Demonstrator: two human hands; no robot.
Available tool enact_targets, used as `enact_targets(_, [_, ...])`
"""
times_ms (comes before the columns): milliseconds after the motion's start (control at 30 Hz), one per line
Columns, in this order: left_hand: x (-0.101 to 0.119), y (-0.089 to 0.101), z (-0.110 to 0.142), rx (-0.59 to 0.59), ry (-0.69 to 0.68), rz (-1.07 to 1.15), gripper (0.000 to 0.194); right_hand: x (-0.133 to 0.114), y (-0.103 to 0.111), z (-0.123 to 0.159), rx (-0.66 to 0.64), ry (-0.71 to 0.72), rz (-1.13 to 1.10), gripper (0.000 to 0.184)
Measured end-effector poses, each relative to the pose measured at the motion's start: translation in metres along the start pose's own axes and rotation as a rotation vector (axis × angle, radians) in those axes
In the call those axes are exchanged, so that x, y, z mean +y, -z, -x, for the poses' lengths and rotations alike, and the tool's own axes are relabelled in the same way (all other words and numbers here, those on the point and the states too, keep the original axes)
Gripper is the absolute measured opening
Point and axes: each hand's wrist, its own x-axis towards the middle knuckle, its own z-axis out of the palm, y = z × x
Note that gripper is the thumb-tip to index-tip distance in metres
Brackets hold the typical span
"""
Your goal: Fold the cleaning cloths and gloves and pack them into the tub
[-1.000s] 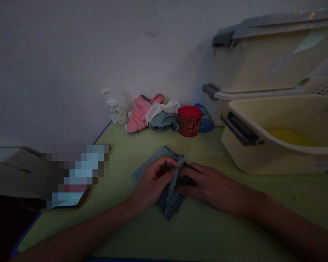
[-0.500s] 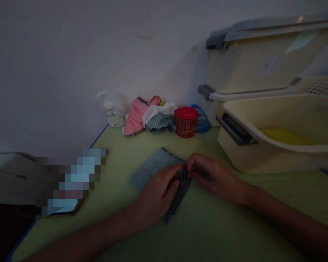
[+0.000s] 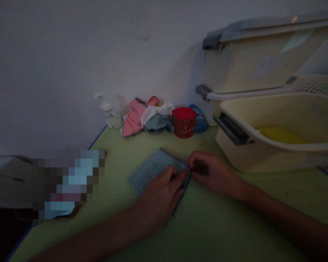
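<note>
A folded grey-blue cloth with a black-and-white checked hem lies on the table before me. My left hand rests palm down across its lower part. The index finger and thumb are stretched toward the right hem, a small gap between them, and the other fingers are bent. At the cloth's right corner, my right hand is closed in a pinch on the hem, thumb and index fingertips meeting there. The left palm hides much of the cloth's lower side.
Along the wall stand a pump bottle, a pink cloth, a crumpled grey-blue cloth, a red tin-like container and a blue roll. A cream basket and stacked bins occupy the right. A pixelated phone-like object lies left.
The hem along the right side, upright and pinched before, now lies flatter. My left fingers have straightened over it. My right hand stays at the corner.
</note>
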Motion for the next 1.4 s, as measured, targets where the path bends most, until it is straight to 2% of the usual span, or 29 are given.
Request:
enact_targets(333, [0.0034,0.0001,0.0075,0.041,-0.061,-0.17,0.057,0.0006,-0.0024,-0.0003,-0.021,-0.053,-0.001,0.016])
enact_targets(533, [0.0024,0.0012,0.0087,-0.011,-0.122,-0.246,0.062,0.0019,-0.0036,0.0002,-0.022,-0.045,0.028,0.013])
enact_targets(733, [0.0038,0.0029,0.0095,-0.068,-0.088,-0.277,0.059,0.0011,-0.0027,-0.0013,-0.003,-0.033,0.064,0.014])
enact_targets(967, [0.0035,0.0044,0.0085,-0.081,-0.082,-0.308,0.056,0.0037,-0.0038,-0.0007,0.023,0.016,0.088,0.016])
enact_targets(1400, [0.0028,0.0031,0.0078,-0.137,-0.058,-0.412,0.057,0.0003,-0.0028,-0.0028,0.039,-0.097,0.162,0.014])
